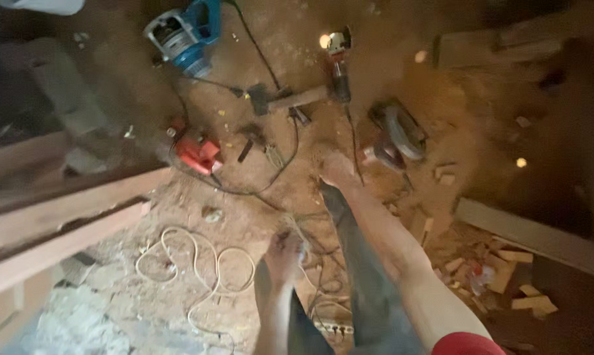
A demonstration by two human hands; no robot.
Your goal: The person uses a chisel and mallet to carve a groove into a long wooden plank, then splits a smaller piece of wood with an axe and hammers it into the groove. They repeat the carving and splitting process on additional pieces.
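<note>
Left hand (285, 253) grips a cable (310, 260); right hand (336, 167), grip unclear, reaches at twelve o'clock toward the hammer (290, 100). Judged: gathering tools; next needs firm grasp.

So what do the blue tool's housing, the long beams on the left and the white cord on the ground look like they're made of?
Blue power tool: likely moulded plastic housing, uniform blue, with a grey, possibly metal, round base. Long beams: sawn wood, reddish-brown, matte, straight-edged. White cord: looks like flexible plastic-sheathed cable, lying in loose loops on the sawdust-covered floor. Blur leaves finer detail open.
</note>
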